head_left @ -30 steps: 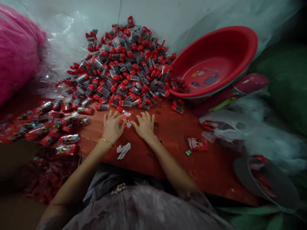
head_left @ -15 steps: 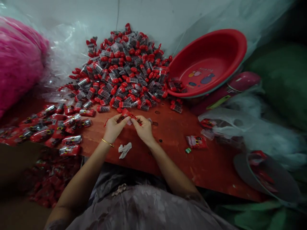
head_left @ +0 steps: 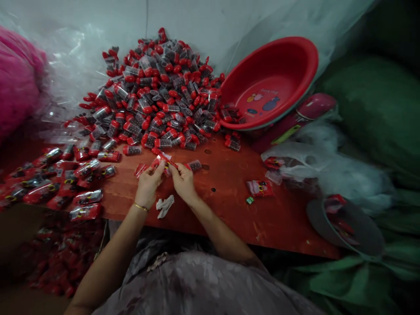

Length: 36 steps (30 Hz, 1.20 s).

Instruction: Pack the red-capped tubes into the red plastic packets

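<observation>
My left hand (head_left: 149, 184), with a gold bangle at the wrist, pinches a small red printed wrapper (head_left: 163, 158) above the table. My right hand (head_left: 183, 181) grips the same wrapper from its right side. Just behind my right hand lies a clear tube with a red cap and dark contents (head_left: 194, 165). Beyond both hands rises a big heap of such red-capped tubes (head_left: 157, 96). A crumpled white scrap (head_left: 165, 205) lies below my hands, close to the table's front edge.
Shiny red wrapped packs (head_left: 65, 175) cover the left of the red table (head_left: 229, 214). A red basin (head_left: 275, 83) leans at the back right. A flat pack (head_left: 260, 188), a plastic bag (head_left: 348, 175) and a grey bowl (head_left: 348, 227) sit on the right.
The view has shifted, so the scene sits further left. The wrapper now shows more above my fingers, and a tube has come into view beside my right hand.
</observation>
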### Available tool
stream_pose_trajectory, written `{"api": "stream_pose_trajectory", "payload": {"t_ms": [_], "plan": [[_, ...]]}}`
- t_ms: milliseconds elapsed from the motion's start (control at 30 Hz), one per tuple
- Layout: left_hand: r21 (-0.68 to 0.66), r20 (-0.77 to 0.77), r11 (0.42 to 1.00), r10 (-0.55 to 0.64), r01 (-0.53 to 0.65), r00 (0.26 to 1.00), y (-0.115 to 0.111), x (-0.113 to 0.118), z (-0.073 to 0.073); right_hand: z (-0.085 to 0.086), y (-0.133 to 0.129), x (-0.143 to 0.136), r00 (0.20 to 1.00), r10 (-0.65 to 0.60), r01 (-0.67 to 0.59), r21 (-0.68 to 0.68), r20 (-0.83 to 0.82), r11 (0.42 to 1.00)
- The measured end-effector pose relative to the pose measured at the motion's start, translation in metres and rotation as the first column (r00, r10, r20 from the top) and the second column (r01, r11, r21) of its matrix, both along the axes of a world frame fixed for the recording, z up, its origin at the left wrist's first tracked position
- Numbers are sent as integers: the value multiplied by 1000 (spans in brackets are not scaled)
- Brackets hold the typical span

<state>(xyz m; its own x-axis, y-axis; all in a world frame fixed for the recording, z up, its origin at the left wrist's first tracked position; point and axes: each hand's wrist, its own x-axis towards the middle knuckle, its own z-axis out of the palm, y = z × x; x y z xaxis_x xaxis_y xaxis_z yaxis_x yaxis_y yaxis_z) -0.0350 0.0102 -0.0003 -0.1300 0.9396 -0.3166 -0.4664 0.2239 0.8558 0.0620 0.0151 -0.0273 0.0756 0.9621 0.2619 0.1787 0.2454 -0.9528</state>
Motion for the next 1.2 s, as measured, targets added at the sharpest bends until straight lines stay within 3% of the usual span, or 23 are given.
{"api": "stream_pose_trajectory", "payload": {"t_ms": [100, 200, 300, 400, 467, 533, 600, 700, 800, 933, 1067, 1200], "plan": [[-79, 90, 997, 16, -9, 996, -3, -1, 5, 2, 2, 4, 995, 48, -50, 12, 83, 999], [-86, 85, 994, 71, -64, 994, -1, -7, 8, 8, 10, 31, 948, 113, -132, 44, 298, 990], [-121, 87, 991, 75, -65, 993, 3, -14, 12, 12, 25, 77, 752, 101, -182, 58, 651, 982], [-159, 106, 987, 35, -18, 994, 4, -15, 13, 7, 39, 114, 534, 149, -138, -88, 833, 986], [-184, 119, 983, -2, 24, 993, 3, -12, 13, 2, 44, 124, 461, 188, -134, -142, 868, 981], [-202, 125, 978, -27, 52, 992, 1, -9, 12, -4, 42, 124, 439, 187, -135, -141, 879, 981], [-210, 122, 976, -24, 49, 992, -1, -7, 10, -8, 35, 119, 491, 170, -118, -128, 854, 985], [-209, 123, 977, -16, 41, 992, -4, -8, 9, -7, 15, 109, 723, 135, -63, -130, 678, 990], [-195, 131, 979, -37, 62, 991, -8, -9, 10, 2, -13, 101, 913, 174, -121, -163, 369, 979], [-176, 133, 977, -96, 119, 986, -15, -5, 12, 21, -44, 91, 959, 263, -237, -210, 103, 948], [-156, 128, 976, -131, 150, 983, -22, 2, 14, 34, -55, 83, 960, 278, -263, -257, 24, 930], [-142, 144, 975, -147, 168, 979, -26, 2, 15, 37, -55, 77, 953, 304, -293, -278, -5, 915]]}}
